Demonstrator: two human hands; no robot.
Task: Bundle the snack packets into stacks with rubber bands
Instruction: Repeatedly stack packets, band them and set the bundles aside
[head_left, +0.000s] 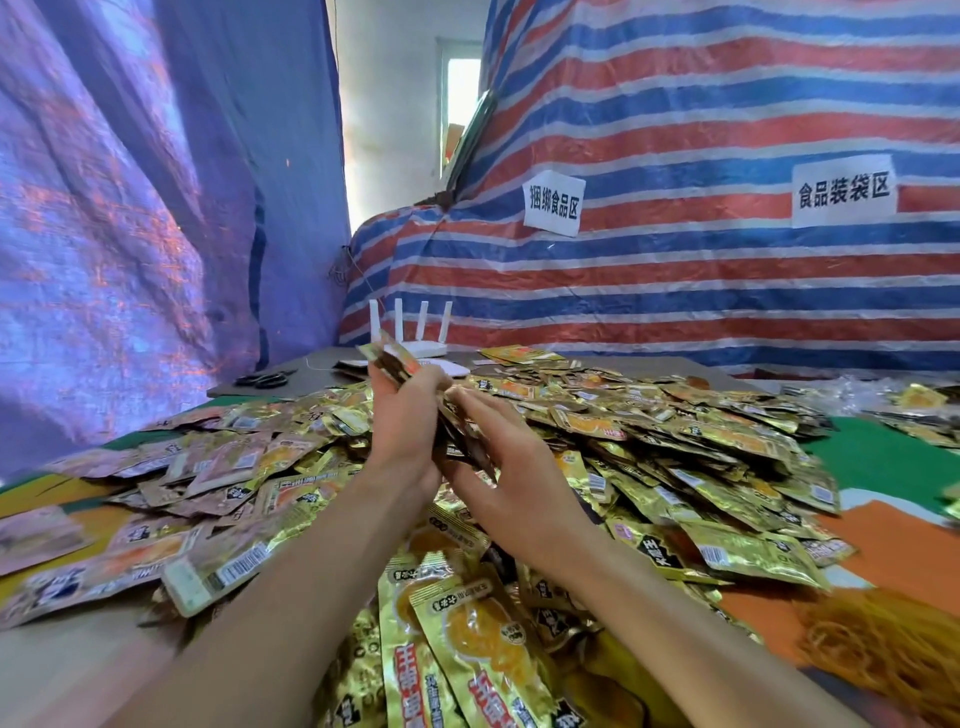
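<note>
While the pile of loose packets (675, 447) spreads gold and crinkled across the table (883, 457), both hands are raised just above its near middle with a stack of packets (395, 361) clamped between them. The left hand (402, 436) has its fingers curled round the stack's far side, and the stack's upper end pokes out past its fingertips. The right hand (511, 467) lies against the near side, its fingers fairly straight along the packets (the stack's edges are blurred, so I cannot tell whether a band is on it). The rubber bands (878, 639) sit in a tan tangle off the pile's near right edge, well apart from both hands. Beyond the pile's far edge stand a white router (415, 338) and, to its left, black scissors (262, 379).
</note>
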